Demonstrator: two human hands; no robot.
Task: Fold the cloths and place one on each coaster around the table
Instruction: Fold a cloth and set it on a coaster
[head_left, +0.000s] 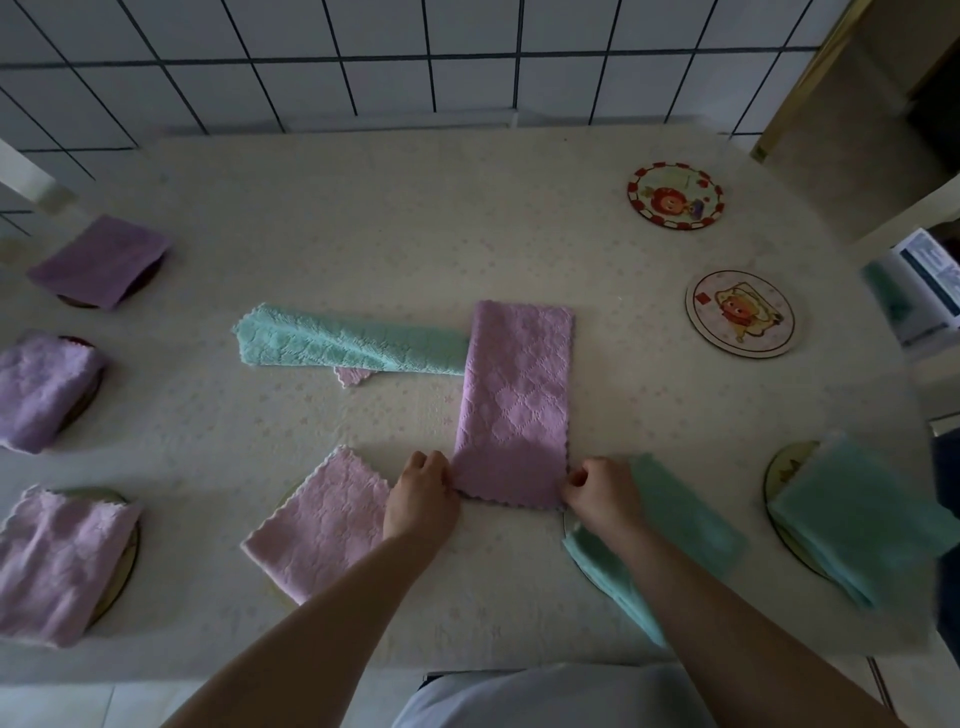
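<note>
A purple cloth (517, 400), folded into a long strip, lies in the middle of the table and points away from me. My left hand (421, 491) pinches its near left corner and my right hand (600, 488) pinches its near right corner. A teal cloth (343, 340) lies loosely folded behind it, partly under the strip. Two round picture coasters (675, 195) (740, 312) lie bare at the far right. Folded cloths sit on coasters around the edge: purple ones at the left (101, 260) (39, 389) (57, 561), a pink one (317, 519) near me, teal ones (685, 525) (857, 525) at the right.
The table (363, 218) wears a pale flowered cover and stands against a white tiled wall (363, 57). A small pink cloth corner (356, 376) peeks out under the teal cloth. A printed package (919, 291) sits off the right edge.
</note>
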